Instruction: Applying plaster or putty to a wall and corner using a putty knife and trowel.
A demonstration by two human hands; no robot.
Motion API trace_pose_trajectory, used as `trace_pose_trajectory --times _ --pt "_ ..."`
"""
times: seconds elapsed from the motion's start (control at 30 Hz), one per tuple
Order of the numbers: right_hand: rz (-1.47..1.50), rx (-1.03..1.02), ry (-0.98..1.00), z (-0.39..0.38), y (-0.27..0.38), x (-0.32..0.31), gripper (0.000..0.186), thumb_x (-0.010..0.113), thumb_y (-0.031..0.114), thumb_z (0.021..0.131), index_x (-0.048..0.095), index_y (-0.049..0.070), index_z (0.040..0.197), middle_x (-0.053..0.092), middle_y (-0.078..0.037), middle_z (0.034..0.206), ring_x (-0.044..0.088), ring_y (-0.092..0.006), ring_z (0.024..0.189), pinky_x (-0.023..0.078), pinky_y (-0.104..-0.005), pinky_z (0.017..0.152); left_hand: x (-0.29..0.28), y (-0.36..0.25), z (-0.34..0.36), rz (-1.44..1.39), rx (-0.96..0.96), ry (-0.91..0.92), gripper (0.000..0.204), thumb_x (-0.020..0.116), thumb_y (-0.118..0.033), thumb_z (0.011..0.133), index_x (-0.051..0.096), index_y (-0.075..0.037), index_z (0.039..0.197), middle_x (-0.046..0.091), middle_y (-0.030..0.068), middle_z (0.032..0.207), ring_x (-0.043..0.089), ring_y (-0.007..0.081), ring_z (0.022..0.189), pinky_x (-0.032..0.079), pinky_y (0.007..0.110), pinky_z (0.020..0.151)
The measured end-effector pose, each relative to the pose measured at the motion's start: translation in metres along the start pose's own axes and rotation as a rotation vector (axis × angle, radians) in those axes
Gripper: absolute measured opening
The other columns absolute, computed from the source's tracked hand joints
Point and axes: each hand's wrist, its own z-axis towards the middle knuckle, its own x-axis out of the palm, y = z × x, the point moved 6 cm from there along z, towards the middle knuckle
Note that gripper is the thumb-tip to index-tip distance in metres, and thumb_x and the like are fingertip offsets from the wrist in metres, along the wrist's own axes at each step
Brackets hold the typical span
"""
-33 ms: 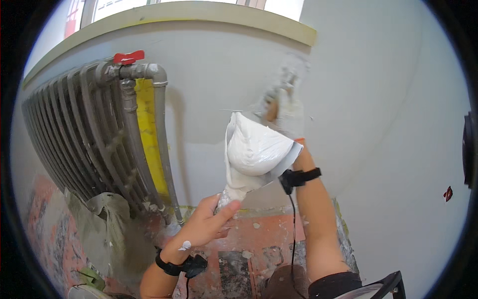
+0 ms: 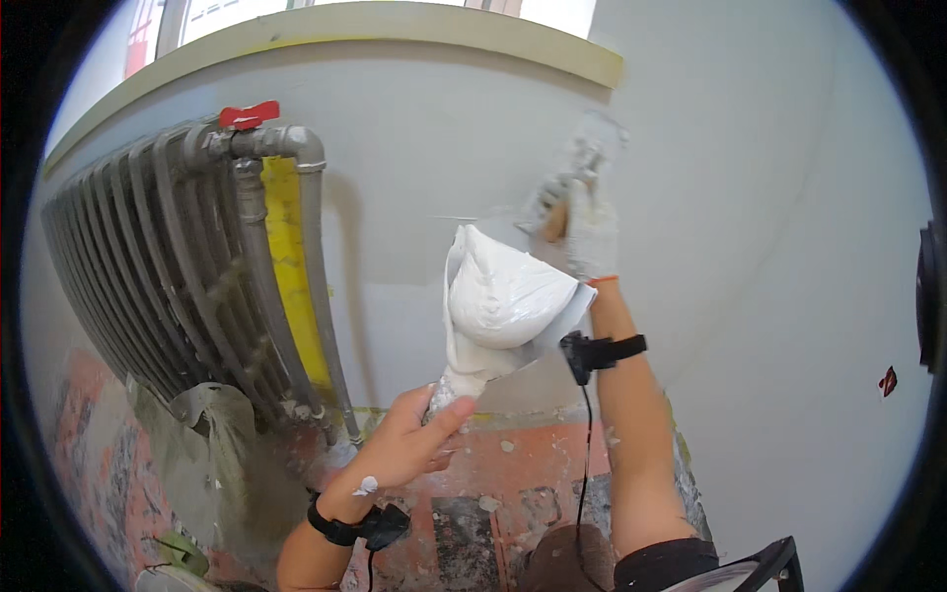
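Note:
My bare left hand (image 2: 414, 444) grips the putty-coated handle of a wide metal scraper (image 2: 567, 321), which carries a thick mound of white putty (image 2: 503, 296). My right hand (image 2: 592, 237), in a white glove with an orange cuff, is closed on the wooden handle of a smeared trowel (image 2: 592, 148) against the pale grey wall (image 2: 424, 118), just beyond the mound; its blade is blurred. Both wrists wear black straps with small devices and cables.
A ribbed radiator (image 2: 138, 266) with pipes (image 2: 314, 227), a red valve handle (image 2: 249, 113) and yellow backing stands at left. A window ledge (image 2: 444, 35) runs above. Below lie a greenish cloth (image 2: 217, 464) and a paint-spattered reddish floor (image 2: 493, 454).
My right hand and the trowel have shifted a little to the right along the wall. My left hand with the putty-laden scraper stays almost in place.

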Motion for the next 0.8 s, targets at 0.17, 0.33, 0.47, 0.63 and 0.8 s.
trace_pose_trajectory --times 0.17,0.33,0.47,0.63,0.8 --pt "0.233 0.269 -0.243 -0.033 0.017 -0.068 0.045 0.061 0.038 0.099 0.058 0.001 0.125 0.068 -0.012 0.101 0.066 -0.0204 0.09 0.055 -0.0352 0.078 -0.011 0.022 0.012 0.128 -0.003 -0.1 0.032 0.058 -0.036 0.103 0.057 -0.004 0.107 0.047 -0.0044 0.071 0.038 0.0046 0.054 0.032 0.023 0.046" --pt "0.743 0.435 -0.019 -0.049 -0.051 -0.164 0.028 0.057 0.039 0.1 0.059 0.012 0.095 0.064 -0.005 0.088 0.063 -0.0195 0.076 0.053 -0.033 0.066 -0.024 0.027 0.029 0.201 0.026 -0.165 0.035 0.06 -0.038 0.102 0.059 -0.003 0.104 0.048 -0.0043 0.071 0.041 0.0039 0.056 0.032 0.023 0.047" --pt "0.778 0.588 -0.367 -0.064 -0.047 -0.149 0.041 0.054 0.051 0.099 0.053 0.015 0.08 0.058 -0.004 0.07 0.055 -0.0195 0.059 0.042 -0.0286 0.051 -0.037 0.034 0.027 0.163 0.003 -0.209 0.032 0.056 -0.038 0.103 0.051 -0.009 0.091 0.042 -0.003 0.058 0.034 0.0076 0.044 0.031 0.026 0.043" --pt "0.675 0.582 -0.054 -0.051 -0.034 -0.123 0.033 0.059 0.046 0.096 0.054 0.016 0.083 0.056 0.0 0.073 0.057 -0.0147 0.061 0.042 -0.0265 0.05 -0.048 0.047 0.02 0.207 -0.011 -0.19 0.031 0.058 -0.037 0.102 0.052 -0.008 0.092 0.044 -0.0037 0.064 0.038 0.0065 0.05 0.031 0.024 0.045" --pt "-0.014 0.397 0.337 -0.057 0.062 0.009 0.037 0.053 0.047 0.097 0.064 0.012 0.097 0.051 0.002 0.058 0.042 -0.0083 0.042 0.032 -0.0235 0.037 -0.059 0.048 0.008 0.197 0.004 -0.253 0.034 0.058 -0.039 0.102 0.051 -0.009 0.088 0.044 -0.0032 0.06 0.037 0.0069 0.047 0.028 0.024 0.042"
